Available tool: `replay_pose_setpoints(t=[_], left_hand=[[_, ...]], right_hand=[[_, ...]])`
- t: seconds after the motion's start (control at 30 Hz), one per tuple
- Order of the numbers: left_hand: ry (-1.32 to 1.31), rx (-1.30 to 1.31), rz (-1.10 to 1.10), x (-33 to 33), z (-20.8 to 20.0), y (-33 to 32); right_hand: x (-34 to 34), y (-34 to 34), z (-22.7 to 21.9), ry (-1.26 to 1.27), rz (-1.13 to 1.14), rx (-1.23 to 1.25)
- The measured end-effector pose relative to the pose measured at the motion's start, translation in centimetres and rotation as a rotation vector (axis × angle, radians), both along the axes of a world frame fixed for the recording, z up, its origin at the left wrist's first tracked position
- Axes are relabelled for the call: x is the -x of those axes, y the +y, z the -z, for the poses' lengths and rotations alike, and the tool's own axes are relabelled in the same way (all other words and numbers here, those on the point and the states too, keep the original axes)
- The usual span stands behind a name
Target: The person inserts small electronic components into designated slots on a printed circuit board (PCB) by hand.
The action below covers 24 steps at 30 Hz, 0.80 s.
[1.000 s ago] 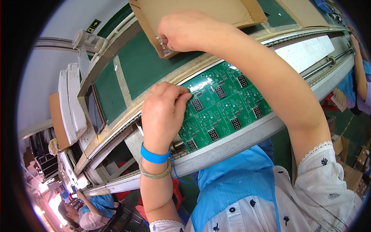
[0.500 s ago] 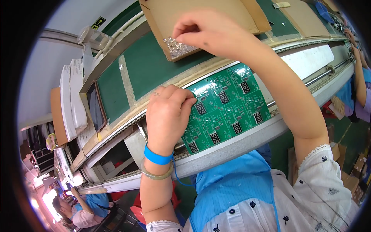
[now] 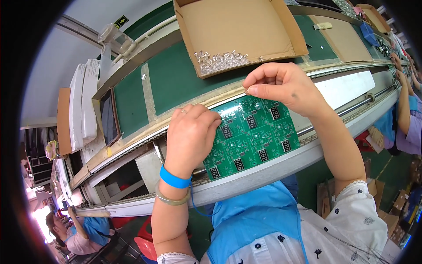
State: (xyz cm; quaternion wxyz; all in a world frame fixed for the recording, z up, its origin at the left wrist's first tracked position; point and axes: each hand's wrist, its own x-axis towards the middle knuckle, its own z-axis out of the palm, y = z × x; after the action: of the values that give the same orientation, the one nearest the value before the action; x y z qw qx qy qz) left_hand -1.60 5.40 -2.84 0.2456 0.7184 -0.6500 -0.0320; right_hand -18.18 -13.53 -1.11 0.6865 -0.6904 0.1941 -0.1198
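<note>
Green circuit board (image 3: 255,136), a rectangular panel printed with white outlines and made up of repeated small units, each carrying a black numeric display block. It lies flat and slantwise on the pale rail of the bench, its long edge running from lower left to upper right. The left hand (image 3: 191,136) rests palm-down on its left end, fingers curled over the upper left corner and covering that part of the panel. The right hand (image 3: 281,86) is poised just above the board's upper edge, thumb and forefinger pinched together; whatever the grip encloses is too small to make out.
</note>
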Motion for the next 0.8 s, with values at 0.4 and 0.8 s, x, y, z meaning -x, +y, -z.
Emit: replay_pose_setpoints(t=[0.4, 0.8], left_hand=[[0.027, -0.027, -0.008, 0.1, -0.1, 0.0], [0.039, -0.019, -0.009, 0.1, -0.2, 0.0]], right_hand=[[0.8, 0.4, 1.1, 0.048, -0.036, 0.317], [0.6, 0.8, 2.1, 0.011, -0.149, 0.935]])
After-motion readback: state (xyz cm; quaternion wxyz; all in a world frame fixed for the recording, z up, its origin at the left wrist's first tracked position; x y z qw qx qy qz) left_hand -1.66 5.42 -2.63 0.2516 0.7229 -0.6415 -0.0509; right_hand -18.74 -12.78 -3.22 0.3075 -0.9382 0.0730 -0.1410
